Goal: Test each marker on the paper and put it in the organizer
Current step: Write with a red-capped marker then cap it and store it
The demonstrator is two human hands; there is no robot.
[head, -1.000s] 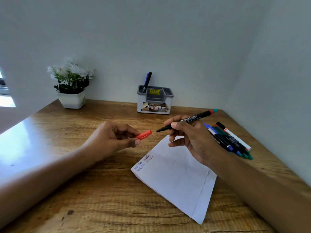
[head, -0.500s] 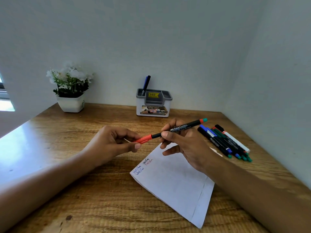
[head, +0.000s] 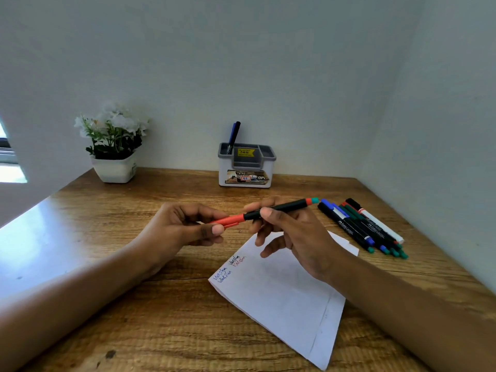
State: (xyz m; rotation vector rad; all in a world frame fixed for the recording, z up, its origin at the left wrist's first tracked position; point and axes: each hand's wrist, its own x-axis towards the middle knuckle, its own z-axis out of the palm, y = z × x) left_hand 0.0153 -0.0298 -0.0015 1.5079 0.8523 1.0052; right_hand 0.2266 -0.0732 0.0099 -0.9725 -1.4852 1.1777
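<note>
Marker held level in the air over the surface and the far corner of the paper, well short of the organizer by the back wall. Right hand with fingers curled round the black barrel, left hand pinching the red cap at the barrel's end. Best to keep barrel and cap in one line and press straight together until firmly seated, avoiding a loose cap on the way to the organizer.

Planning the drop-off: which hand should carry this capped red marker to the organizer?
Right. The right hand grips the marker by its barrel; the left hand only pinches the red cap. The organizer stands ahead of both.
</note>
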